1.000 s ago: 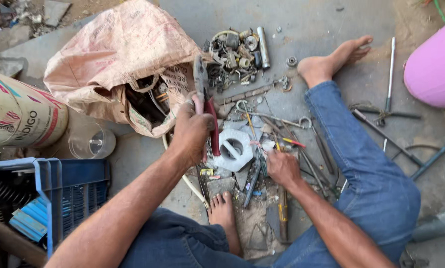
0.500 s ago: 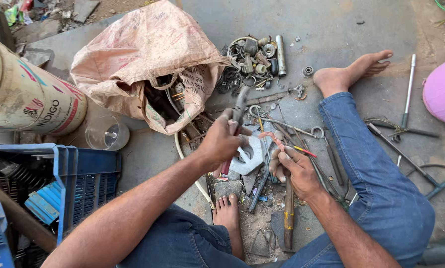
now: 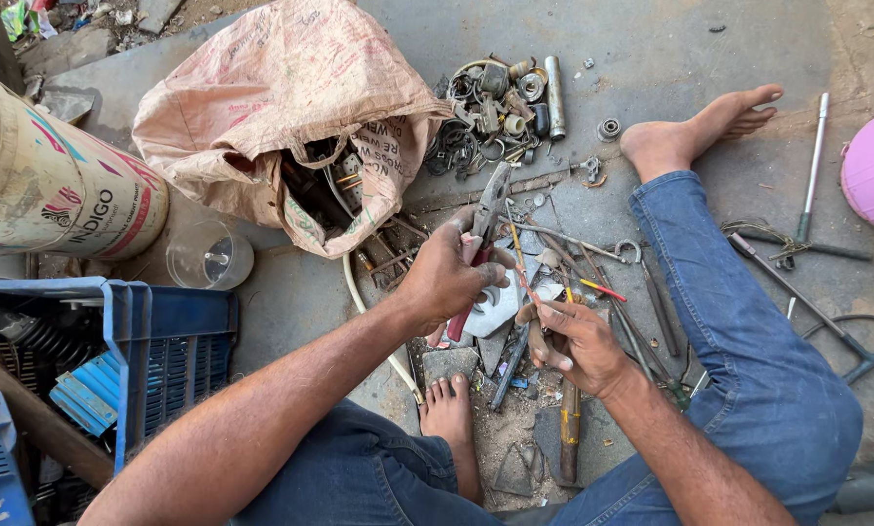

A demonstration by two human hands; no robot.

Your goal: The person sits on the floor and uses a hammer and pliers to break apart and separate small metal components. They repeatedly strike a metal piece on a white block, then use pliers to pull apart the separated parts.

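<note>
Near the middle of the frame, the left hand (image 3: 447, 278) is closed tight around red-handled pliers (image 3: 484, 229), nose pointing up. Just beside it, lower right, the right hand (image 3: 578, 341) pinches a thin red wire (image 3: 527, 282) between its fingertips. The pliers could slip and nip a finger, because the hands are so close. The wire could drop into the scattered tools (image 3: 573, 263). Since the earlier picture, the hands have come closer together.

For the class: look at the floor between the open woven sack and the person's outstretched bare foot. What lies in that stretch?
In the head view, a heap of metal scrap (rings, bearings and a silver cylinder) lies between the sack and the foot.
</note>
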